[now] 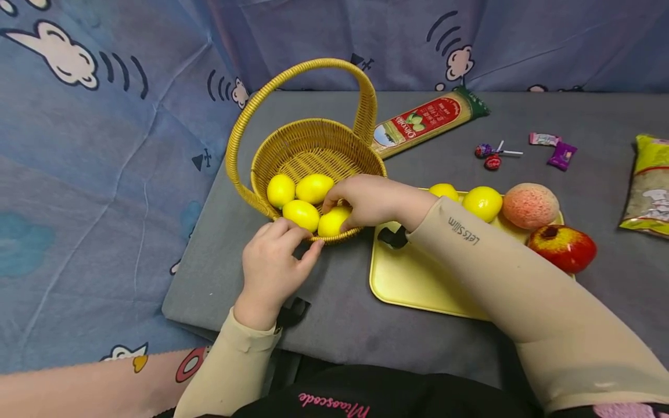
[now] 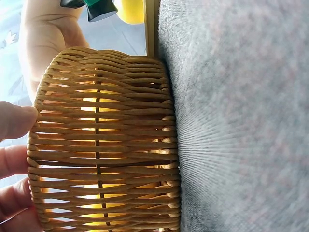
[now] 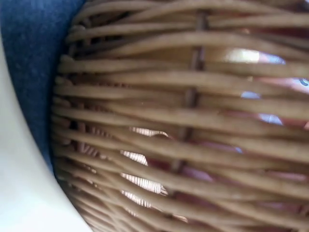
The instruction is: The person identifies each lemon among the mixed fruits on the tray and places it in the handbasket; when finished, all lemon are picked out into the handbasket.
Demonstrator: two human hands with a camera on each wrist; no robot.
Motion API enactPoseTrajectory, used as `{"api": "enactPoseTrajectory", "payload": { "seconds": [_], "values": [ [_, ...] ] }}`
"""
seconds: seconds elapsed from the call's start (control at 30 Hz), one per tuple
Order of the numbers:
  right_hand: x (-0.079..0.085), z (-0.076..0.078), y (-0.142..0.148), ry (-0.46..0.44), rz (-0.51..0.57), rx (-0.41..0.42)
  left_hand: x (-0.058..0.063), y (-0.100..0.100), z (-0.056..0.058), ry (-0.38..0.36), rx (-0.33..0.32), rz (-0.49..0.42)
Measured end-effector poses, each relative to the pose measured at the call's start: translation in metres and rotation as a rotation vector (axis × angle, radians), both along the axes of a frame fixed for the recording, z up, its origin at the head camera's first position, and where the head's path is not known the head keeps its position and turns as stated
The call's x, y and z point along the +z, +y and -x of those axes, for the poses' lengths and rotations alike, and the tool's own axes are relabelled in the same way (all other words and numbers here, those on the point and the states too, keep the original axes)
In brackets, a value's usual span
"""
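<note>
A woven yellow basket (image 1: pixel 319 130) with a tall arched handle stands on the grey table. Inside, near its front rim, lie several lemons (image 1: pixel 314 188). My right hand (image 1: pixel 368 200) reaches over the basket's right side and grips a lemon (image 1: pixel 332 222) between thumb and fingers, low against the front wall. At the front rim my left hand (image 1: pixel 277 258) pinches the basket edge; its thumb (image 2: pixel 17 120) and fingers show at the rim in the left wrist view. Only the basket's woven side (image 3: pixel 193 116) fills most of the right wrist view, so the right fingers are hidden there.
Under my right forearm is a yellow tray (image 1: pixel 418 290) with lemons (image 1: pixel 482 203), a peach (image 1: pixel 530 205) and a red pomegranate-like fruit (image 1: pixel 563 248). Behind lie a spaghetti packet (image 1: pixel 428 123), lollipops (image 1: pixel 491 155) and wrapped candies (image 1: pixel 562 155). A yellow-green bag (image 1: pixel 648 186) sits far right.
</note>
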State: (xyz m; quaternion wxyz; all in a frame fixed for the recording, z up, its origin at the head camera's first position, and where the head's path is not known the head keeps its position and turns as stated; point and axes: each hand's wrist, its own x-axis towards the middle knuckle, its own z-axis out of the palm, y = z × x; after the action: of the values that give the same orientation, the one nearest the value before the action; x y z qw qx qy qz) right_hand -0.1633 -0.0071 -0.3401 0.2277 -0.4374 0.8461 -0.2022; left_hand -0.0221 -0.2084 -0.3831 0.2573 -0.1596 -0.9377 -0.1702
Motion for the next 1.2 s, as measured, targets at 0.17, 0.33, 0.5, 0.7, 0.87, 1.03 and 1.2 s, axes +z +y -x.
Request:
{"api": "enactPoseTrajectory", "payload": {
  "seconds": [0.17, 0.33, 0.5, 0.7, 0.87, 1.03, 1.2],
  "values": [
    [-0.001, -0.001, 0.008, -0.007, 0.090, -0.026, 0.001, 0.000, 0.000, -0.003, -0.002, 0.003],
    [0.014, -0.007, 0.032, -0.072, 0.241, -0.131, 0.001, 0.000, 0.001, -0.006, 0.003, 0.005],
    [0.027, -0.014, 0.068, -0.073, 0.371, -0.259, 0.002, 0.000, 0.001, -0.003, 0.010, 0.005],
    [0.028, -0.020, 0.109, -0.014, 0.327, -0.372, 0.002, 0.000, 0.001, -0.005, 0.016, 0.002],
    [0.015, -0.026, 0.132, 0.070, 0.214, -0.403, 0.002, 0.001, -0.001, -0.015, 0.022, 0.004],
    [0.002, -0.027, 0.144, 0.147, 0.146, -0.401, 0.000, 0.002, -0.001, -0.008, 0.019, -0.002],
    [-0.005, -0.024, 0.150, 0.146, 0.083, -0.403, 0.000, 0.002, -0.001, -0.002, 0.014, -0.005]
  ]
}}
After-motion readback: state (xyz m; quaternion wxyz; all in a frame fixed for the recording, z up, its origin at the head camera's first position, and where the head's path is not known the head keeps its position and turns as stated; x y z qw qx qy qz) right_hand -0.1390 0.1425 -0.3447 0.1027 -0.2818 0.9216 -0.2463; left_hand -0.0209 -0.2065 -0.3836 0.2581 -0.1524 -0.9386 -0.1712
